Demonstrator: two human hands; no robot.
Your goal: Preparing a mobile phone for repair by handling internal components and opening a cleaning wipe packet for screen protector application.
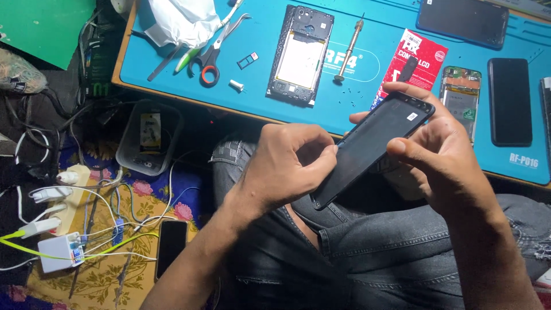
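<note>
Holding: left hand (287,163) and right hand (439,155) both grip one black phone panel (370,146).
Tabletop (258,34): one red package (410,66), one opened phone frame (300,55), one screwdriver (350,49).

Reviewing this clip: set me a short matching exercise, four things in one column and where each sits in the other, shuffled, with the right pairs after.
Things:
1. black phone panel
2. scissors
3. screwdriver
4. power strip

Places:
A. floor, left, plugs in it
B. held in both hands above the lap
C. mat, beside the white bag
D. mat, right of the opened phone frame

Pairs: 1-B, 2-C, 3-D, 4-A
</note>
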